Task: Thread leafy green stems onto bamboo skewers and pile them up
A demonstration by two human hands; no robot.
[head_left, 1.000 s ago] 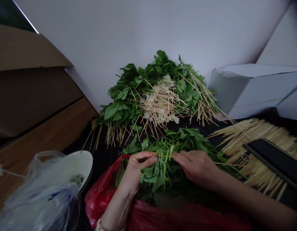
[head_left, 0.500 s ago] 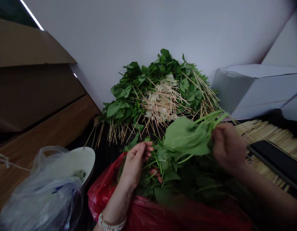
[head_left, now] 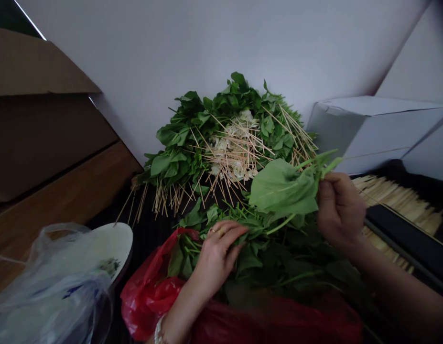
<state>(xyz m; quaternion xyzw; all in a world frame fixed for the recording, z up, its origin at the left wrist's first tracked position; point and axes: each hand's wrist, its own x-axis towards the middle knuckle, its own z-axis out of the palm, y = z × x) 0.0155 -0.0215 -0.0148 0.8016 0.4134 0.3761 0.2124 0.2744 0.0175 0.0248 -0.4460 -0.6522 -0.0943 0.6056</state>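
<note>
My right hand (head_left: 339, 210) is closed around the stems of a bunch of leafy greens (head_left: 284, 186), whose broad pale leaf points left. Below it, my left hand (head_left: 219, 248) lies on loose greens (head_left: 257, 253) in a red plastic bag (head_left: 145, 291). Its fingers are stretched forward, thumb apart, with the tips touching leaves. Behind the bag is a heap of skewered greens (head_left: 171, 162), stick ends toward me. Skewered pale, shredded-looking pieces (head_left: 239, 167) lie in the heap's middle.
On the left are a white bowl (head_left: 117, 239) with some greens inside, a clear plastic bag (head_left: 52, 291) and a cardboard box (head_left: 45, 138). To the right, a dark phone-like slab (head_left: 411, 239) rests on wooden sticks (head_left: 396, 196). A white box (head_left: 379, 129) stands behind.
My left hand has moved right and down onto the greens in the red bag, its fingers stretching out. My right hand still holds the leafy bunch. The view has shifted slightly.
</note>
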